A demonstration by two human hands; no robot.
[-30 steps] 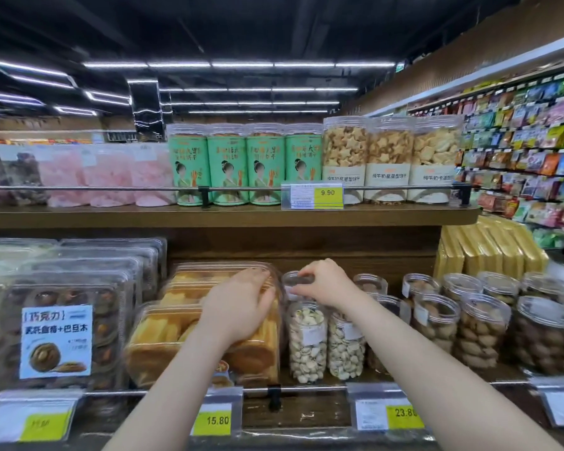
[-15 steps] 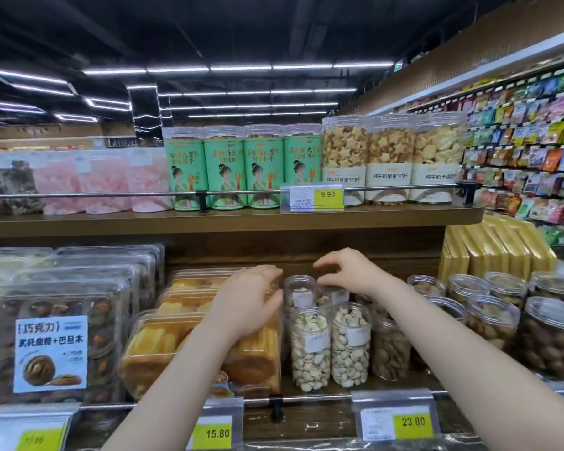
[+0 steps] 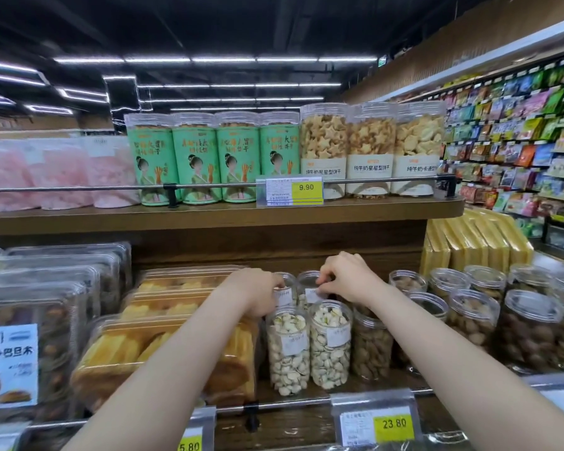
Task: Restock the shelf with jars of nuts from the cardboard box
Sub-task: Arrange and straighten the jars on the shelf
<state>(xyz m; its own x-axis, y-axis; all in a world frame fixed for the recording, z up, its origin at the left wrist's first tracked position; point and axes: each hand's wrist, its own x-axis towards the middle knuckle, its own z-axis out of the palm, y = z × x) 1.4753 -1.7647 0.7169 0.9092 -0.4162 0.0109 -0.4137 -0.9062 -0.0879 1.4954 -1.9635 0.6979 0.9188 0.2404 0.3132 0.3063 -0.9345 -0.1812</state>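
Note:
Clear jars of pistachios stand on the lower shelf point(image 3: 306, 428), two in front point(image 3: 288, 349) point(image 3: 331, 343) and two behind. My left hand point(image 3: 258, 294) reaches in beside the bread boxes, and its fingers curl against the side of the rear left jar point(image 3: 285, 296). My right hand point(image 3: 349, 279) comes from the right and pinches the rim of the rear right jar point(image 3: 308, 281) with curled fingers. Both rear jars are upright and partly hidden by my hands. The cardboard box is out of view.
Jars of brown nuts point(image 3: 372, 346) point(image 3: 531, 330) fill the shelf to the right. Plastic boxes of bread point(image 3: 163, 349) sit tight against the pistachios on the left. The upper shelf point(image 3: 209, 218) with green tins and biscuit jars hangs low overhead. A rail with price tags point(image 3: 393, 424) runs along the front.
My left hand left the bread box and moved right onto the rear left jar. My right hand stayed over the back row and lowered onto the rear right jar's rim.

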